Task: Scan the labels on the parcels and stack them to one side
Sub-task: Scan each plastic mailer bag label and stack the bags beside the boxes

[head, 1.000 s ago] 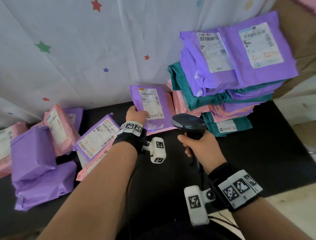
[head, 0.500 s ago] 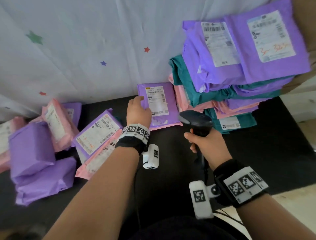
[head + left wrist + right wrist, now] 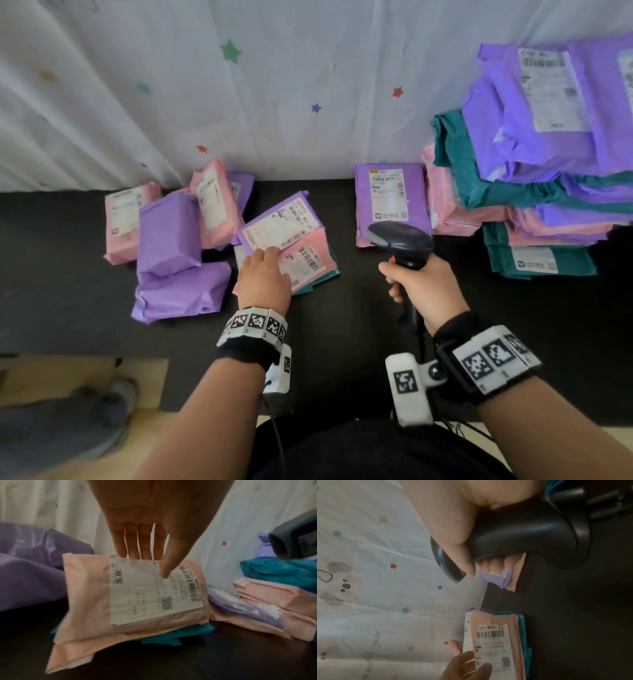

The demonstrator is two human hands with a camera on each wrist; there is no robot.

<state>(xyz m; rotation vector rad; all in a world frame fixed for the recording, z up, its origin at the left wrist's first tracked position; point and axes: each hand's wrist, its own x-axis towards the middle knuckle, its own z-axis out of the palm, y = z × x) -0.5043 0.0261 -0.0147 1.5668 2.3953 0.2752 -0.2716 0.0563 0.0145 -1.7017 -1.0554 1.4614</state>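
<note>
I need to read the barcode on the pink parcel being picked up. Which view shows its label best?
The right wrist view: the pink parcel's label faces the camera, barcode sharp. The left wrist view shows it larger but blurred, thumb across it. In the head view it is small, partly under the left hand.

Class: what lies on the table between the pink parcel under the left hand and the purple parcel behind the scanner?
Head view: only bare black table between pink parcel and purple parcel.

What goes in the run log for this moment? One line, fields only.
left hand: grips pink parcel, label up | right hand: holds scanner | scanned stack: at right
</note>
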